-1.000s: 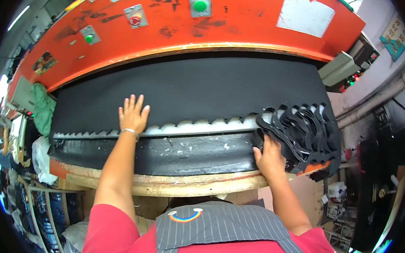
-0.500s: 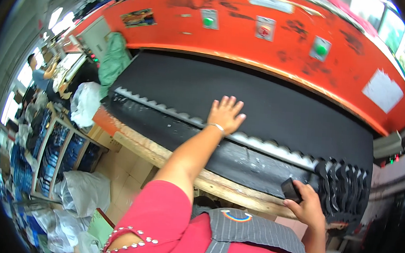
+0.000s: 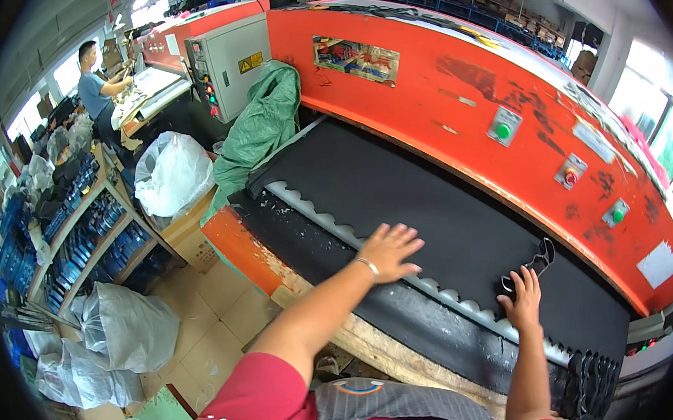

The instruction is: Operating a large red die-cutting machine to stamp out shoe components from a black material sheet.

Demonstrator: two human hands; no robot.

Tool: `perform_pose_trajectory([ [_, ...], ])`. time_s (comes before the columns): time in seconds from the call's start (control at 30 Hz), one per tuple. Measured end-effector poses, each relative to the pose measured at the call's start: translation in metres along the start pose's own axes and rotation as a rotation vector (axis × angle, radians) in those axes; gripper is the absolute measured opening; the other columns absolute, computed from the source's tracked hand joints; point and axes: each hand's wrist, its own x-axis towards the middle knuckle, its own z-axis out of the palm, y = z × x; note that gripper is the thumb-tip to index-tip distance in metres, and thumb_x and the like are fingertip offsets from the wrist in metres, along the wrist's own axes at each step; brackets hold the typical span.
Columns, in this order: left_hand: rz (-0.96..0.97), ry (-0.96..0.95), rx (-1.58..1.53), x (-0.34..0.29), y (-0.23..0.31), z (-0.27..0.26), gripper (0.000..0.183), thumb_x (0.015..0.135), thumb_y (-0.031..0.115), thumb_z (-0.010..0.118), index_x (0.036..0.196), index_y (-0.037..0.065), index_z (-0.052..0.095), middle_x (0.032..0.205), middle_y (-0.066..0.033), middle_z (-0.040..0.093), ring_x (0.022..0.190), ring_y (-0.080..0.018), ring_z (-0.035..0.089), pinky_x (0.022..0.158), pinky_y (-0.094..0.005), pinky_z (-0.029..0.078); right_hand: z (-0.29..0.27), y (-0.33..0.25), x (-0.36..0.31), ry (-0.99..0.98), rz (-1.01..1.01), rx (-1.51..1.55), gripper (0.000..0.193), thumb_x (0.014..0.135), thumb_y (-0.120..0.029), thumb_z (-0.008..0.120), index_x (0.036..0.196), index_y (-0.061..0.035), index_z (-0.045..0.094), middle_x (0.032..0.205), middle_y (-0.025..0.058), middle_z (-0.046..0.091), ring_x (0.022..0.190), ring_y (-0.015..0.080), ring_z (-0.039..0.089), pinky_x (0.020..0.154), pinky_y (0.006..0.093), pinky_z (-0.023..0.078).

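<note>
My left hand (image 3: 386, 254) lies with fingers spread on a wide black sheet (image 3: 445, 218), close to its scalloped cut edge. My right hand (image 3: 524, 301) is farther right over the same sheet. Its fingers are against a narrow, black, open-framed cutting die (image 3: 542, 258) with thin bright edges; part of the die is hidden behind the fingers. Along the scalloped edge runs a pale grey strip (image 3: 313, 214). Several wavy black cut pieces (image 3: 593, 384) lie bunched at the right end of the bed.
An orange machine beam (image 3: 438, 100) with green and red buttons spans the far side. A worn wooden edge (image 3: 382, 342) borders the near side. Left are a green cloth (image 3: 262, 107), a white bag (image 3: 173, 175) and a shelf (image 3: 89, 232). A person (image 3: 95, 88) stands beyond.
The view has swung left. My right hand has moved from the near edge by the cut pieces onto the black sheet, bringing the dark die there. My left hand stays spread on the sheet.
</note>
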Motion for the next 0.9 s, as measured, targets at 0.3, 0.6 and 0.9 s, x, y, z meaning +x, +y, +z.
perform_pose_trajectory([
  [0.3,0.06,0.055,0.087,-0.013,-0.097,-0.017,0.075,0.08,0.062,0.055,0.143,0.025,0.038,0.151,-0.0076,0.032,0.14,-0.0296,0.025,0.112,-0.0504,0.02,0.026,-0.046,0.013,0.28,0.474,0.076,0.072,0.065,-0.044,0.082,0.12,-0.0062,0.057,0.138,0.0315,0.036,0.117,0.0438,0.049,0.098,0.0476,0.042],
  [0.6,-0.046,-0.185,-0.201,-0.002,-0.104,-0.036,0.067,0.08,0.042,0.068,0.14,0.021,0.046,0.154,-0.0099,0.026,0.144,-0.0291,0.017,0.115,-0.0476,0.008,0.032,-0.042,0.013,0.216,0.566,0.107,0.071,0.07,-0.058,0.071,0.125,-0.0152,0.056,0.148,0.0302,0.022,0.123,0.0449,0.042,0.106,0.046,0.033],
  [0.9,0.105,0.44,-0.733,0.021,-0.049,-0.141,0.012,0.078,0.006,0.066,0.069,0.0,0.062,0.098,-0.0109,0.068,0.109,-0.0297,0.061,0.098,-0.0417,0.043,0.03,-0.038,0.007,0.209,0.529,0.138,0.068,0.074,-0.057,0.068,0.125,-0.0145,0.055,0.144,0.0341,0.024,0.132,0.0427,0.033,0.11,0.047,0.027],
])
